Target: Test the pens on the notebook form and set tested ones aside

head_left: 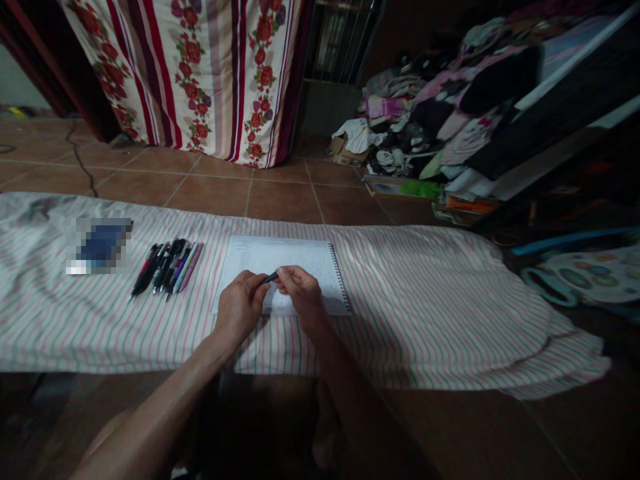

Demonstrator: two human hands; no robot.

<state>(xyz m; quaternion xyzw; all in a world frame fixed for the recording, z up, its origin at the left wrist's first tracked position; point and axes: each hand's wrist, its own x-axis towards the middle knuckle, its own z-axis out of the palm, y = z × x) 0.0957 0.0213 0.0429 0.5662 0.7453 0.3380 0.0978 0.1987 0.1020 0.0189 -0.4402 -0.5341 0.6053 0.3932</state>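
Note:
Both hands meet over a spiral notebook, which lies on a striped cloth. Between them is a dark pen, tilted up to the right. My left hand is closed round its lower left end, and the fingertips of my right hand pinch the other end. The fingers hide most of the pen. Faint marks show on the notebook's page, too small to read. Left of the notebook, several pens lie side by side in a row, mostly dark, with pink and purple ones at the right.
A blurred-out blue item lies at the left of the cloth. Beyond, a floral curtain hangs above the tiled floor. Clothes are heaped at the back right, near a patterned plastic item.

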